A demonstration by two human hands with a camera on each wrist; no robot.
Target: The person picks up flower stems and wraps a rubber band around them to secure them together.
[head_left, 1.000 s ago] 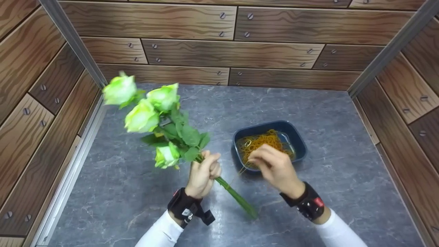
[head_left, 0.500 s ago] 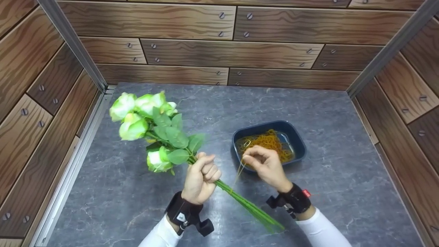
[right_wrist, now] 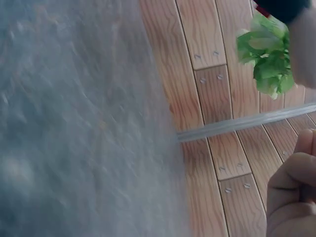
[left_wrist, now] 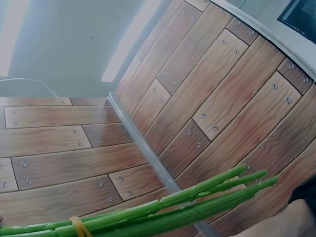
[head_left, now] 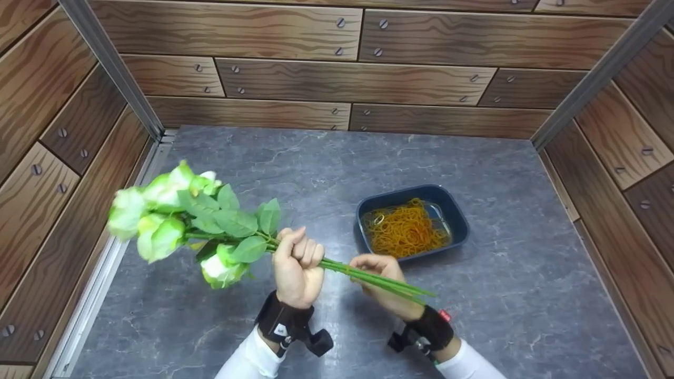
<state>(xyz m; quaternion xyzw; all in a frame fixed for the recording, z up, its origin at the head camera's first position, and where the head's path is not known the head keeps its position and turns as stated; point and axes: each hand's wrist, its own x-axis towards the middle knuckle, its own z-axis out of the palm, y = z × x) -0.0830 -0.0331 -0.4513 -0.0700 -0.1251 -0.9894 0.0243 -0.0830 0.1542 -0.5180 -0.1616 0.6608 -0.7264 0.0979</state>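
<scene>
My left hand (head_left: 299, 271) grips a bouquet of pale green roses (head_left: 160, 237) by its stems, just below the leaves (head_left: 234, 222). The blooms point left and the bare green stems (left_wrist: 197, 200) run out to the right. A yellow rubber band (left_wrist: 79, 226) circles the stems in the left wrist view. My right hand (head_left: 390, 302) is at that band, behind and below the stems, thumb and fingers drawn together in a pinch on it. The stems partly cover these fingers in the head view. Curled right fingers (right_wrist: 291, 182) show at the right wrist view's edge.
A dark blue tub (head_left: 457, 205) holding a heap of yellow rubber bands (head_left: 408, 231) stands on the grey marbled table (head_left: 500, 173), just beyond my right hand. Wood-patterned panels (head_left: 295, 79) enclose the back and sides. Both wrists wear black camera straps (head_left: 284, 318).
The bouquet has swung lower and left, its stems now flatter. My right hand, earlier stretching the band near the tub, has come down and toward me, behind the stems.
</scene>
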